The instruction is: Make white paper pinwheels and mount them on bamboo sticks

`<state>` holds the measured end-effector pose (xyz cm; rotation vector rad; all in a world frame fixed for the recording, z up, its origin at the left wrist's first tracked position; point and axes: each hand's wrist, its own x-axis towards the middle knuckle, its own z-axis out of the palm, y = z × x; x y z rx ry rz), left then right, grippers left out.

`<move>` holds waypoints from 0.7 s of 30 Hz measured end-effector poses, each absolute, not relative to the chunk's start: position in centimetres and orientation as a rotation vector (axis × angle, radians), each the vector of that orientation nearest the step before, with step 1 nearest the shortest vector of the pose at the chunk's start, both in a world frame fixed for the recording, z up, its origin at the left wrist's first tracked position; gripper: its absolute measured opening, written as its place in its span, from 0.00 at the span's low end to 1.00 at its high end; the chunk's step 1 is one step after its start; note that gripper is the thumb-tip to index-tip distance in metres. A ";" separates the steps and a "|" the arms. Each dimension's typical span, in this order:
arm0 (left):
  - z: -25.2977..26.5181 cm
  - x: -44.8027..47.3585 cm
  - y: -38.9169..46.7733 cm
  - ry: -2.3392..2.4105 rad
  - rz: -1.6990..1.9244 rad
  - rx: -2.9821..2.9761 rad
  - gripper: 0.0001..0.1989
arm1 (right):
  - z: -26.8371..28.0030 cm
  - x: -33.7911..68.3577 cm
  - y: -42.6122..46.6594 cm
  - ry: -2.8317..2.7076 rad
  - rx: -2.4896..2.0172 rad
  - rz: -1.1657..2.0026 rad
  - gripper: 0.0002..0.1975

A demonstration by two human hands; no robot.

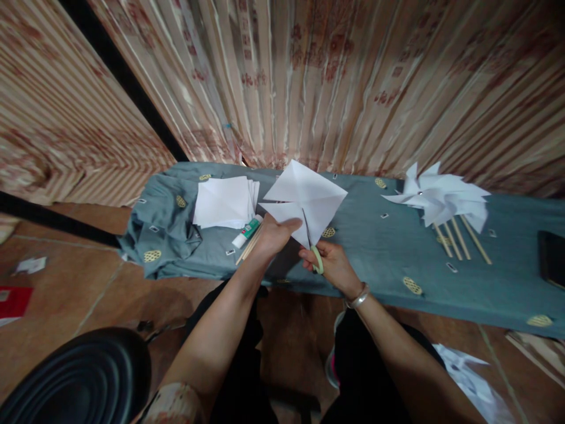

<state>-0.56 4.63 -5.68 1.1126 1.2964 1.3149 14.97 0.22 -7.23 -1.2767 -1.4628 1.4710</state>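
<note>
A white square of paper is held up over the cloth-covered table, with one slit running in from its left corner. My left hand pinches it near the lower left edge. Light-green-handled scissors are in my right hand, their blades at a cut in the paper's lower corner. Left of my left hand lie a stack of white paper squares, a green and white glue stick and several thin wooden sticks, partly hidden by my forearm.
Several white paper pinwheels on wooden sticks lie overlapping on the table's right side. A dark phone-like object rests at the far right. On the floor are a black round stool and white paper pieces. A patterned curtain hangs behind.
</note>
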 end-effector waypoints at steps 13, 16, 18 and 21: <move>-5.2 -1.1 4.8 1.361 1.381 1.059 0.11 | -6.6 15.2 -0.3 -1.426 -1.255 1.655 0.23; -4.9 -1.7 5.1 1.373 1.442 1.009 0.11 | -6.4 16.0 -0.5 -1.434 -1.287 1.740 0.26; -4.8 -2.1 5.3 1.363 1.470 0.956 0.12 | -6.0 16.9 -0.5 -1.459 -1.319 1.795 0.27; -4.9 -2.7 5.5 1.323 1.524 0.879 0.14 | -5.1 18.9 -0.3 -1.527 -1.361 1.880 0.27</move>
